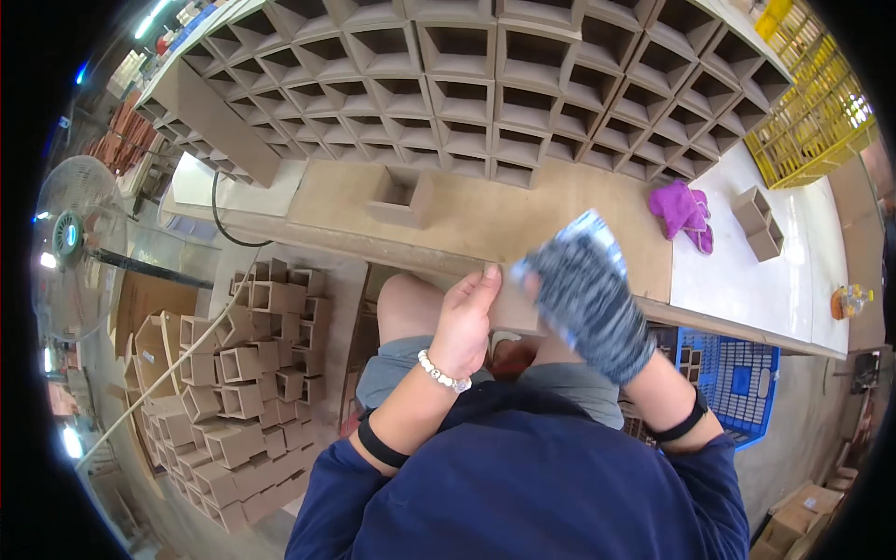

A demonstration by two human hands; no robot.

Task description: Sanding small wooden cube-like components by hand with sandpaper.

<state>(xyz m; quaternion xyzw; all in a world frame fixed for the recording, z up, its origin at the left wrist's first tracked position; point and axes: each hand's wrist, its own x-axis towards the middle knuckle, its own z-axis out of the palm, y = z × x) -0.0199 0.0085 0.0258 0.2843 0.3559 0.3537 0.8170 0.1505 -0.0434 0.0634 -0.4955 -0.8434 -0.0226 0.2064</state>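
My left hand [467, 315], bare and with a beaded bracelet at its wrist, is over my lap in front of the bench edge. Its fingers are curled in and the thumb points up; what they hold, if anything, is hidden. Just to its right is my right hand [588, 294] in a grey knitted glove, smeared by motion. A flat blue-and-white piece [592, 227] shows past the gloved fingers, which grip it; its kind is too blurred to tell. A single brown box-shaped tube [399, 196] stands on the bench beyond my hands.
Stacked brown open boxes [457, 51] line the back of the bench [345, 201]. To the right are a purple cloth [682, 213], a two-cell box [758, 224] and a yellow crate [810, 103]. More boxes [243, 383] are piled at left, near a fan [79, 245]. A blue crate [737, 385] sits below the bench.
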